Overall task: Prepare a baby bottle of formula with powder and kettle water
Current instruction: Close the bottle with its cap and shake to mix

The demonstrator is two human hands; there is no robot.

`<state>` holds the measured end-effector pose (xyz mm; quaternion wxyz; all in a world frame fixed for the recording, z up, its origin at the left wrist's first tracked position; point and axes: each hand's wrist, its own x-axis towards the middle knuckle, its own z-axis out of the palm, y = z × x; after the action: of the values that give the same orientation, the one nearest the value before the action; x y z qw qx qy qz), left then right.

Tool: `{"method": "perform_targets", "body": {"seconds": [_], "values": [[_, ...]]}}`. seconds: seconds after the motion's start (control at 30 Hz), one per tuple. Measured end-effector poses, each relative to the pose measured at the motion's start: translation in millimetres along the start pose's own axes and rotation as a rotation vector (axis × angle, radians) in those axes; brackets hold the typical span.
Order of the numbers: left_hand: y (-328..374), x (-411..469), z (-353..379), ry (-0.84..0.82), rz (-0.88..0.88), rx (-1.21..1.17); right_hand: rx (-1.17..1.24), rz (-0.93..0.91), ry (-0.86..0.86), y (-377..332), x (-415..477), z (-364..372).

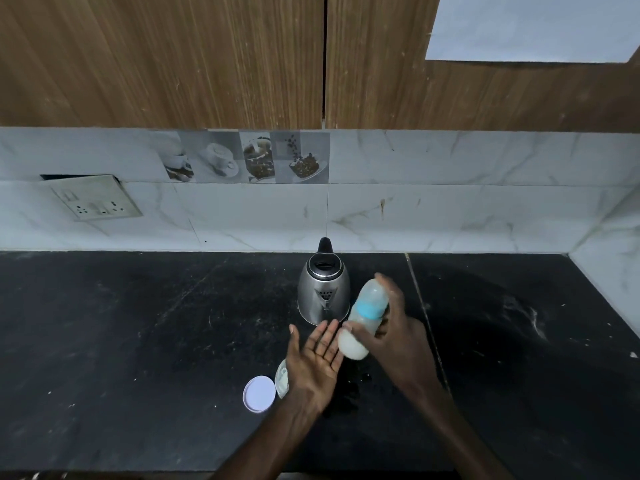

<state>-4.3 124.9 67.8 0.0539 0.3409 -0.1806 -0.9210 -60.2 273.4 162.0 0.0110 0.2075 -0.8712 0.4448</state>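
Head view: beside the steel kettle (323,292), your right hand (394,332) grips the tilted, blue-collared milky bottle (363,318); your left hand (317,358) lies open, so a slip could spill formula.

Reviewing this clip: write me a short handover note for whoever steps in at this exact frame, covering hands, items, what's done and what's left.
Right hand: gripping the baby bottle, tilted and blurred, cap and blue collar on, milky liquid inside.
Left hand: open, palm up, empty, beside the bottle's base.
Kettle: standing on the black counter just behind the hands, lid closed.
White lid lies on the counter near the left wrist; next to it a container, mostly hidden by the wrist.
Done: powder and water appear to be in, bottle closed.
Left: probably finish mixing, set the bottle down, close the container.
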Motion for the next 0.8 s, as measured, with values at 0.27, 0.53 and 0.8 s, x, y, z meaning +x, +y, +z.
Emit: {"method": "perform_targets", "body": {"seconds": [0.27,0.53,0.8], "values": [[-4,5,5,-0.015,0.000,-0.032,0.051,0.110,0.022,7,-10,19],[-12,10,12,-0.037,-0.022,-0.070,0.027,0.074,-0.013,1,-6,23],[-18,3,24,-0.145,-0.023,-0.031,0.051,0.110,0.088,-3,-11,24]]}}
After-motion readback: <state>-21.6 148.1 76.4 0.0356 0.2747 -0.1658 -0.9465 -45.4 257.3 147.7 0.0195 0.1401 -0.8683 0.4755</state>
